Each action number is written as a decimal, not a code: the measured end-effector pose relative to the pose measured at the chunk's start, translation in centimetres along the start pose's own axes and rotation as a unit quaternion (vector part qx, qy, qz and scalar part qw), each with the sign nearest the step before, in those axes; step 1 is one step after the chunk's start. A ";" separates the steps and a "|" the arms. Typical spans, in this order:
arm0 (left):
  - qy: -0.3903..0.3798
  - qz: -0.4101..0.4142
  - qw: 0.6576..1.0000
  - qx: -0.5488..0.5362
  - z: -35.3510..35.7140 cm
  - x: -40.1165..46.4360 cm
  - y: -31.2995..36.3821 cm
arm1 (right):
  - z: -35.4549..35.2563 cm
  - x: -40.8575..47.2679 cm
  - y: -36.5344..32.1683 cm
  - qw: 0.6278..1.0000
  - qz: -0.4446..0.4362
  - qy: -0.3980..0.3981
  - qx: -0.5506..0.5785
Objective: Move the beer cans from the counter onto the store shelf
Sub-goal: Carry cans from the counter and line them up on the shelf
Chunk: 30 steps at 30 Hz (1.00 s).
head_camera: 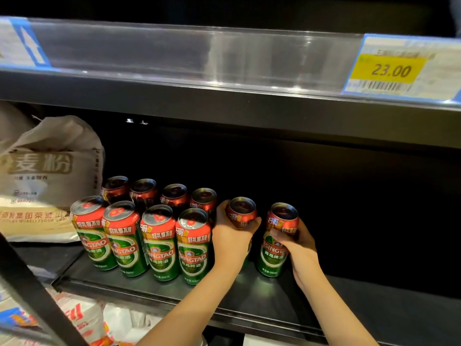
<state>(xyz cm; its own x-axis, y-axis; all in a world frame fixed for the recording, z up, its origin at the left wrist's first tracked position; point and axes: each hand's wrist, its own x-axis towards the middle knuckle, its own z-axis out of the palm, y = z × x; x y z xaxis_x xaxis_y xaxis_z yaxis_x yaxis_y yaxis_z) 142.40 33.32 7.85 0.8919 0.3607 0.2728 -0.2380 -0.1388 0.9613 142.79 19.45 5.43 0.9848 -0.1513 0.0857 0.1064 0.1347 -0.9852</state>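
Note:
Green and red beer cans stand in two rows on the dark store shelf. The front row and the back row each hold several cans. My left hand grips one more can just right of the rows, its lower part hidden by my hand. My right hand grips a second can further right, standing upright on the shelf. The counter is out of view.
Flour bags fill the shelf's left end beside the cans. The shelf right of my hands is dark and bare. An upper shelf edge carries a price tag reading 23.00. Packaged goods lie on the level below.

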 end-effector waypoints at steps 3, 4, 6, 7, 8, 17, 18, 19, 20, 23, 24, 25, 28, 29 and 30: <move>-0.008 0.003 1.000 -0.011 0.2 0.2 -0.1 | 0.1 0.4 -0.2 1.000 -0.012 -0.011 -0.007; -0.010 0.001 1.000 -0.017 0.3 0.3 -0.1 | 0.2 0.5 -0.2 1.000 -0.015 -0.012 -0.010; -0.013 0.002 0.999 -0.029 0.3 0.4 -0.3 | 0.4 0.8 -0.2 1.000 -0.021 -0.011 -0.015; -0.014 0.005 0.999 -0.032 0.3 0.4 -0.4 | 0.4 0.8 -0.1 1.000 -0.022 -0.010 -0.015; -0.016 0.008 0.999 -0.033 0.3 0.4 -0.5 | 0.4 0.9 0.0 1.000 -0.024 -0.011 -0.016; -0.032 0.003 0.999 -0.010 0.3 0.5 -0.9 | 0.5 1.0 0.8 0.999 -0.029 -0.025 -0.036; -0.033 -0.002 0.999 -0.007 0.2 0.4 -0.9 | 0.5 1.0 1.1 0.999 -0.026 -0.025 -0.038; -0.034 -0.011 0.999 -0.003 0.2 0.1 -0.8 | 0.3 1.0 1.3 0.999 -0.022 -0.027 -0.036; -0.035 -0.021 0.999 -0.001 0.1 -0.2 -1.0 | 0.1 0.8 1.6 0.999 -0.018 -0.028 -0.032; -0.029 -0.045 0.998 0.016 -0.1 -2.3 -2.7 | -0.8 -0.4 2.8 0.998 -0.022 -0.036 -0.039; -0.033 -0.058 0.997 0.040 -0.1 -3.1 -3.6 | -1.1 -1.0 3.2 0.997 -0.022 -0.044 -0.055; -0.037 -0.066 0.995 0.070 -0.1 -3.7 -4.6 | -1.3 -1.4 3.6 0.995 -0.023 -0.053 -0.081; -0.027 -0.077 0.985 0.153 -0.1 -4.3 -6.9 | -1.1 -1.6 4.9 0.981 -0.032 -0.056 -0.181; -0.024 -0.080 0.981 0.174 -0.1 -4.3 -7.4 | -0.8 -1.6 5.3 0.976 -0.036 -0.048 -0.209; -0.024 -0.078 0.977 0.196 -0.1 -4.3 -7.8 | -0.7 -1.6 5.6 0.973 -0.035 -0.038 -0.226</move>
<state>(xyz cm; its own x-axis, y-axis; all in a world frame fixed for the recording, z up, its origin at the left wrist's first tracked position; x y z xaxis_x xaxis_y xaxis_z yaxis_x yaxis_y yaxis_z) 140.43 32.92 -0.77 0.9249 0.3629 0.1134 0.0591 -0.4318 0.9000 141.75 19.75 -0.33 0.9865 -0.0694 0.1483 0.1187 -0.3208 -0.9397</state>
